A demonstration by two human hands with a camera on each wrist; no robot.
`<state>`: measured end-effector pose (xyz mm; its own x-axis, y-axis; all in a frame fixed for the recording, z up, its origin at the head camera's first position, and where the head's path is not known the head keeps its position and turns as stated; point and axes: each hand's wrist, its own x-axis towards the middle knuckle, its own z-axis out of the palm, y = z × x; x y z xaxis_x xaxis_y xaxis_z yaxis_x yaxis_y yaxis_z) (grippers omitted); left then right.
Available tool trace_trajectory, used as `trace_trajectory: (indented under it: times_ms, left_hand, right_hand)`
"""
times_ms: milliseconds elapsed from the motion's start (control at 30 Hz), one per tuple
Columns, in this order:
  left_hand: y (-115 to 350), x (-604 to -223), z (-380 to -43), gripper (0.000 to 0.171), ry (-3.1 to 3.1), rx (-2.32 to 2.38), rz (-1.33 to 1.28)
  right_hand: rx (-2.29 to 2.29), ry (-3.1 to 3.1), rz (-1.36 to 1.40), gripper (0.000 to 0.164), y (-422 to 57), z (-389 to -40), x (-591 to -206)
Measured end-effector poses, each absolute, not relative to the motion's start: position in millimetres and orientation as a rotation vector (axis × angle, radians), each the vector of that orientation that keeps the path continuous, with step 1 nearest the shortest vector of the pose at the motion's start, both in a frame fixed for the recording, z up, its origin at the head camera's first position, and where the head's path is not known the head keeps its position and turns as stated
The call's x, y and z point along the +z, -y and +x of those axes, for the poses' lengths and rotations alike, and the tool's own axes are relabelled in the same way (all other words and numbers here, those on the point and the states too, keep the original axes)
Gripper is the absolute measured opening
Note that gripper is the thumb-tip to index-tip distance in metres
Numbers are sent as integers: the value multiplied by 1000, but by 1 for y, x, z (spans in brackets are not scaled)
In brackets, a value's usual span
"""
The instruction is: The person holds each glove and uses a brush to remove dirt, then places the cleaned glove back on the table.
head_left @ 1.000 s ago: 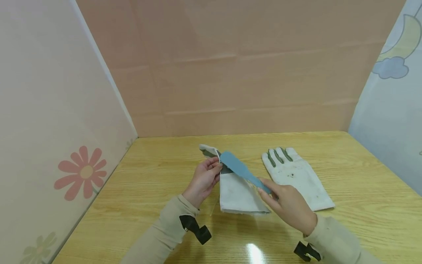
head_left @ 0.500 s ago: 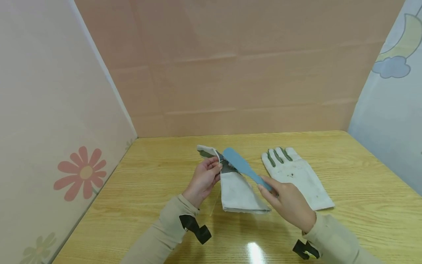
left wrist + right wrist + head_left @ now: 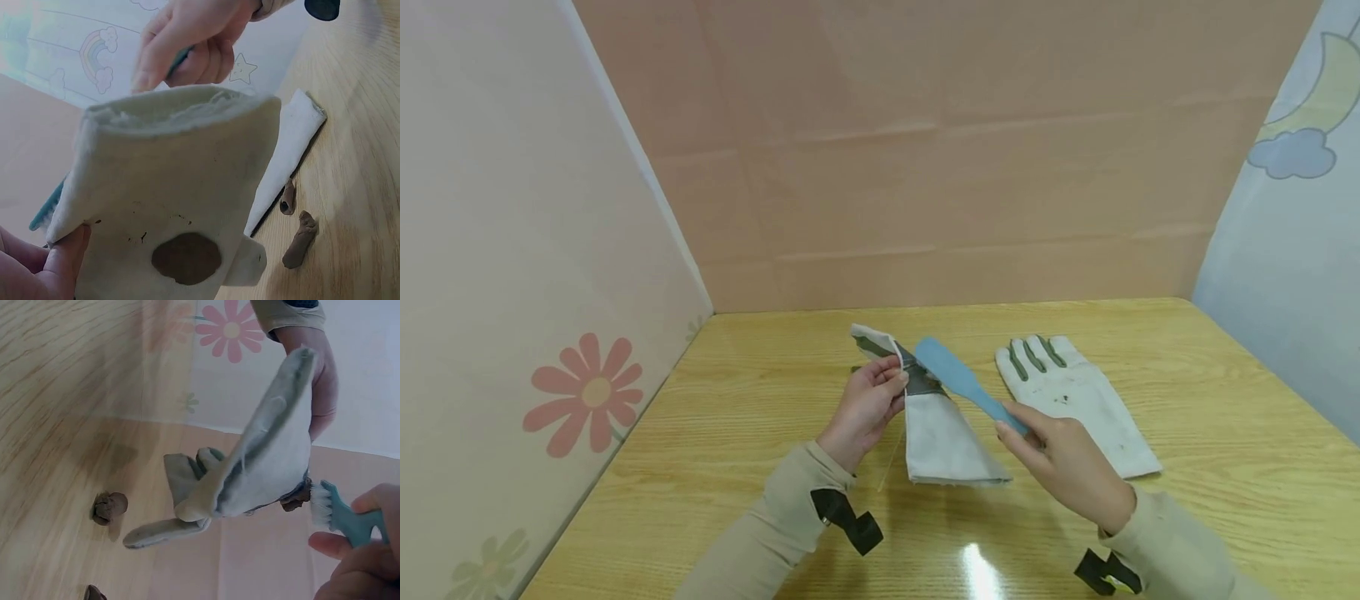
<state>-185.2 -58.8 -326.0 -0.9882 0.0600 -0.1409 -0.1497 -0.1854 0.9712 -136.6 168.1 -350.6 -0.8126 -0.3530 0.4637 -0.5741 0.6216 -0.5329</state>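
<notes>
Through the head view I had the left hand (image 3: 867,402) pinching a white-and-grey cloth work glove with green trim (image 3: 942,440), held up over the pale wood-grain table (image 3: 722,425), its cuff hanging toward the person and its fingers angled away to the left. The right hand (image 3: 1066,460) gripped a pale blue plastic brush (image 3: 957,375) by its handle, to the right of the glove, the brush's long axis running from that grip up and leftward to the glove's grey band. I judged that the next stroke turned on the white bristles (image 3: 320,505): in the right wrist view they faced a dark brown lump (image 3: 296,498) on the glove, right beside it, though I could not tell whether they touched. The left hand was nearer that lump.
</notes>
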Motion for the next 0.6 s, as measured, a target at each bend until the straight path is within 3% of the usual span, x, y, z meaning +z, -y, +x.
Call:
trace_trajectory:
  times_ms: [600]
  left_hand:
    - [63, -328, -191, 35, -1849, 2447, -178]
  right_hand:
    - [936, 2553, 860, 25, -169, -129, -358]
